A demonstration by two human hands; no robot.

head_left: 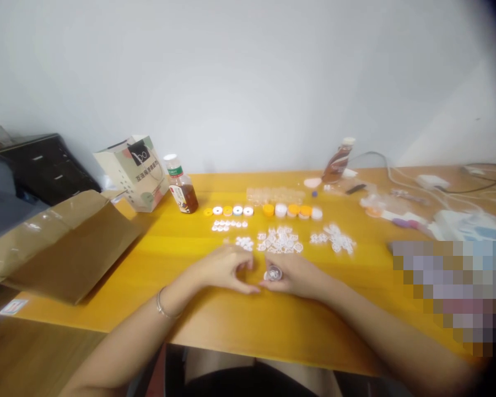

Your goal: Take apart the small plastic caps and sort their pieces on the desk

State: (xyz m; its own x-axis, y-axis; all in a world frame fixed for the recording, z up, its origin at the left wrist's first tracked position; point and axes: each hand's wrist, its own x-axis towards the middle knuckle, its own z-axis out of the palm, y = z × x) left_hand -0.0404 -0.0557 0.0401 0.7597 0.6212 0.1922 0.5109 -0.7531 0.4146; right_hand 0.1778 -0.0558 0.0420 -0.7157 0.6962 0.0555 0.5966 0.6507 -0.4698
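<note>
My right hand (287, 274) is wrapped round a small clear cylindrical piece (274, 273), whose round end faces me. My left hand (229, 268) is just left of it, thumb and fingers apart in a curve with nothing seen between them. Beyond my hands lie a pile of white flat pieces (280, 241), a smaller white cluster (244, 243) and another white group (339, 239) to the right. Small white discs (228, 225) sit in rows farther back. Behind them stand a row of white and yellow rings (227, 211) and a row of orange and white caps (292, 210).
Clear containers (275, 196) lie behind the caps. A labelled bottle (182, 187) and paper bag (136, 173) stand back left, near a large brown bag (66, 248). Another bottle (338, 161), cables (413, 184) and plastic packaging (458, 223) are at the right.
</note>
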